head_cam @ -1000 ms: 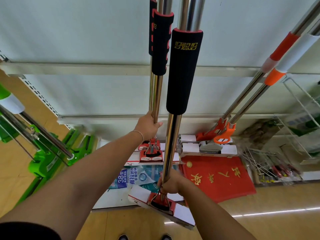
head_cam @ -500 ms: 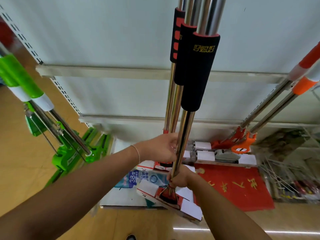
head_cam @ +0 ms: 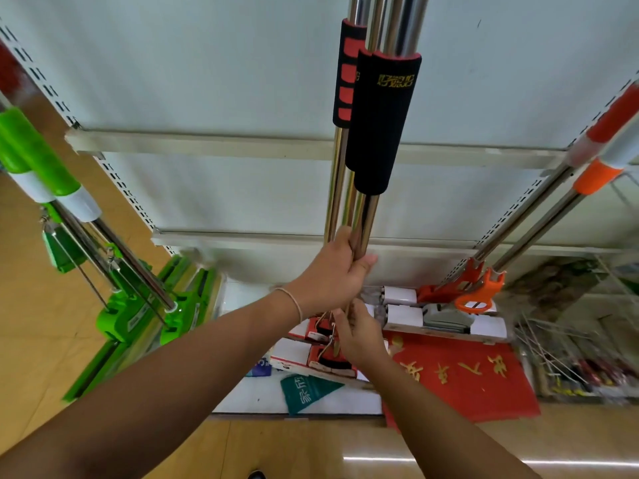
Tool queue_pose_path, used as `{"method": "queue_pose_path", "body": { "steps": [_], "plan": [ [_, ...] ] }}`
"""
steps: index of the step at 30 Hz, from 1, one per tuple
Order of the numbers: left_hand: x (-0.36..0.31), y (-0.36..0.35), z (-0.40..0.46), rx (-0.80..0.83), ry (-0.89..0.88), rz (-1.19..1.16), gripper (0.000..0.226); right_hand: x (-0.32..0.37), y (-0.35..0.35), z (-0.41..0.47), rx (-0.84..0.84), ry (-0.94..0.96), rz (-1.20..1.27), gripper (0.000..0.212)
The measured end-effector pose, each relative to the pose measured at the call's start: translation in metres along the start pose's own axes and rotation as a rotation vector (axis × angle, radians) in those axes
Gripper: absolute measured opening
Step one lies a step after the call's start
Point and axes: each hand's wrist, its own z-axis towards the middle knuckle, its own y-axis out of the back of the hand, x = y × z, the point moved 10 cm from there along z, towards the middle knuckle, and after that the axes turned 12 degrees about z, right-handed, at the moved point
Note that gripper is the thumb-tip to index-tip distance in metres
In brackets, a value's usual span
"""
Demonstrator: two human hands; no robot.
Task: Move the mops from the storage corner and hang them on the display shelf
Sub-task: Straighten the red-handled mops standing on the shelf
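Head view, looking down along a shop's display shelf (head_cam: 242,148): a person gathers three steel-handled mops (head_cam: 366,216) into one upright bundle in front of the shelf's pale back panel. The left hand (head_cam: 332,274) is wrapped around the shafts just below the black foam grips (head_cam: 380,122), its fingers curled tight round the metal. The right hand (head_cam: 359,335) sits lower, near the red mop heads (head_cam: 332,357), its fingers curled about the lower shaft or its wire linkage; exactly which part it pinches cannot be told.

The mop heads hang just above a white base shelf (head_cam: 311,402) strewn with packaging and a red mat (head_cam: 477,371) lettered in gold. Green mops (head_cam: 138,305) lean at the left; orange-collared mops (head_cam: 484,285) slant in from the right. The tops of the held mops run out of view, so whether any is already hooked cannot be seen.

The risk from here is in the bundle itself. Smooth chrome shafts held three together by one hand could slide against each other, and a loosened grip may let one drop onto the heads below. Swinging the lower ends sideways might also knock the neighbouring orange-collared mops.
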Motion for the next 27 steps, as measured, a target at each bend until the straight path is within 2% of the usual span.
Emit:
{"method": "queue_pose_path", "body": {
  "steps": [4, 8, 13, 22, 27],
  "plan": [
    [0.005, 0.002, 0.008, -0.019, 0.054, -0.008, 0.024, 0.015, 0.000, 0.005, -0.069, 0.066, 0.002, 0.013],
    [0.008, 0.003, 0.014, -0.025, 0.094, -0.018, 0.024, 0.021, 0.001, 0.024, -0.085, 0.012, -0.078, 0.023],
    [0.011, 0.010, 0.025, -0.042, 0.121, -0.028, 0.022, 0.025, -0.002, 0.042, -0.078, -0.076, -0.177, 0.018],
    [0.022, 0.023, 0.037, -0.098, 0.205, -0.042, 0.037, 0.034, -0.022, 0.067, 0.061, -0.113, -0.425, 0.005],
    [0.026, 0.024, 0.042, -0.063, 0.231, -0.015, 0.045, 0.032, -0.026, 0.080, 0.063, -0.146, -0.340, 0.021]
  ]
}}
